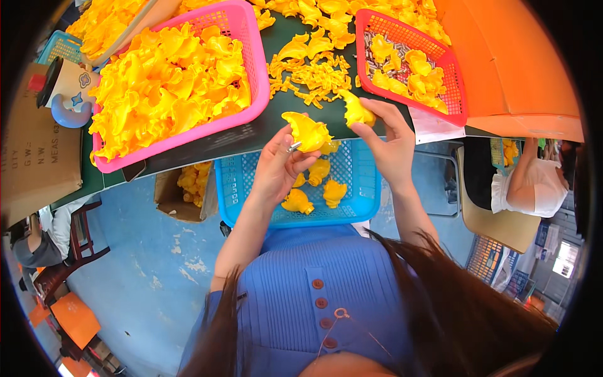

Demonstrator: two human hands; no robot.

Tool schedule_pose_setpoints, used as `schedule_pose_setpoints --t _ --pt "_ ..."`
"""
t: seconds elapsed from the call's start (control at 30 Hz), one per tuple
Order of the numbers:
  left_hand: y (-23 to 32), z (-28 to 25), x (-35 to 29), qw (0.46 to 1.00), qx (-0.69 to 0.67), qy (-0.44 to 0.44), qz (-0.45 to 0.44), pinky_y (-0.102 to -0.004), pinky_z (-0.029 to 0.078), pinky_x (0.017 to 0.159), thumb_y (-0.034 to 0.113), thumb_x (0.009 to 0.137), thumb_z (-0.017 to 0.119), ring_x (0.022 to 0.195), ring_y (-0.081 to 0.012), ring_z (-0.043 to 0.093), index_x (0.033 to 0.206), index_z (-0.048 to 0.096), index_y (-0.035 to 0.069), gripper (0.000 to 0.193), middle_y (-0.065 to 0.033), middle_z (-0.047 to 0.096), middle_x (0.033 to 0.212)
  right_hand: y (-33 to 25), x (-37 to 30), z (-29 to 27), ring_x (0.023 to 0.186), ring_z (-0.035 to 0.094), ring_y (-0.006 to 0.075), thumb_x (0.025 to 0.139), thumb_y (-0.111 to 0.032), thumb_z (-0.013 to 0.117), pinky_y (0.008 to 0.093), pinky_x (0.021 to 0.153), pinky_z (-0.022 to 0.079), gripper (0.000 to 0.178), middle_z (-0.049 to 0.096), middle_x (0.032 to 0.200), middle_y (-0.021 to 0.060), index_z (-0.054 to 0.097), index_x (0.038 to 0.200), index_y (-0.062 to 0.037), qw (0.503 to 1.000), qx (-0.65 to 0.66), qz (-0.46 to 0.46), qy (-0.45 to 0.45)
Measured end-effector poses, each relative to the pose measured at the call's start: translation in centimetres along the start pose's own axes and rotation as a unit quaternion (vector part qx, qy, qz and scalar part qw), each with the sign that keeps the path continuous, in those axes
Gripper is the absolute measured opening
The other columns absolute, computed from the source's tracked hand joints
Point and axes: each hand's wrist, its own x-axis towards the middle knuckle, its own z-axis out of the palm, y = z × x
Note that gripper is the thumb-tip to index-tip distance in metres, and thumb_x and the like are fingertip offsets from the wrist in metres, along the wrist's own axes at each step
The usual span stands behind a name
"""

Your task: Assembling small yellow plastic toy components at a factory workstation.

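My left hand (271,168) holds a curved yellow plastic shell (308,132), with a small silver metal pin (293,147) sticking out by the fingers. Between the thumb and fingers of my right hand (392,138) is a second curved yellow shell (357,110), held apart from the first and a little higher. Both hands are over the near edge of the dark green table (276,122). Below them, a blue plastic basket (242,188) at my lap contains several rounded yellow pieces (335,193).
A pink basket (254,75) heaped with yellow shells stands on the left. The red basket (457,78) on the right has silver pins and some shells. Small yellow strips (317,78) lie between them. A mug (72,81), cardboard box (47,144) and orange bin (509,69) flank these.
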Motion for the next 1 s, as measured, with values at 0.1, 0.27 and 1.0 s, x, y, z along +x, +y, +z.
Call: schedule_pose_setpoints --t 0.1,0.27,1.0 --pt "-0.3 0.0 0.1 1.0 0.014 -0.023 0.015 -0.0274 0.055 0.076 0.026 0.092 0.05 0.092 -0.0228 0.063 0.132 0.037 0.004 0.048 -0.0137 0.054 0.118 -2.8 0.4 0.8 0.104 0.054 0.0196 0.07 -0.002 0.072 0.0292 0.09 0.041 0.041 0.058 0.112 0.0116 0.061 0.11 -0.0012 0.977 0.191 -0.039 -0.089" --pt "-0.5 0.1 0.0 0.999 0.033 -0.024 0.023 -0.0301 0.055 0.077 0.023 0.092 0.051 0.095 -0.0239 0.062 0.132 0.037 0.004 0.046 -0.0125 0.055 0.117 -3.3 0.5 1.7 0.106 0.053 0.0193 0.07 -0.003 0.072 0.0288 0.091 0.041 0.043 0.059 0.113 0.0114 0.061 0.111 -0.0023 0.978 0.159 -0.064 -0.12" --pt "-0.8 0.1 -0.1 0.999 0.02 -0.002 0.038 -0.0284 0.056 0.073 0.023 0.091 0.052 0.091 -0.0215 0.063 0.128 0.041 0.003 0.044 -0.0111 0.057 0.112 -3.8 -0.4 2.0 0.107 0.053 0.0192 0.072 -0.003 0.071 0.0296 0.092 0.041 0.04 0.057 0.112 0.013 0.06 0.111 -0.0003 0.968 0.201 0.028 -0.149"
